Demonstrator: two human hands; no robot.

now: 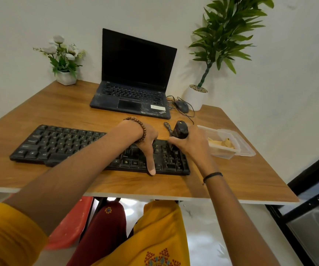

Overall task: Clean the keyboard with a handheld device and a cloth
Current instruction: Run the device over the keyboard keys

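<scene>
Right hand (190,143) clamped on the handheld device (179,130), left hand (145,139) spread, bracing the keyboard (62,144) — best worked slowly, row by row.

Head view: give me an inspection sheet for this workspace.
Surface: wooden desk, mostly bare.
Job's things: black keyboard flat on desk; dark handheld device upright over its right end; cloth: nothing seen.
Clutter: open laptop, mouse, plastic container, flower pot, potted plant.
Grips: left hand pressing the keyboard; right hand around the device.
Cables: mouse cable looped behind.
Surroundings: white wall; red stool below.
</scene>
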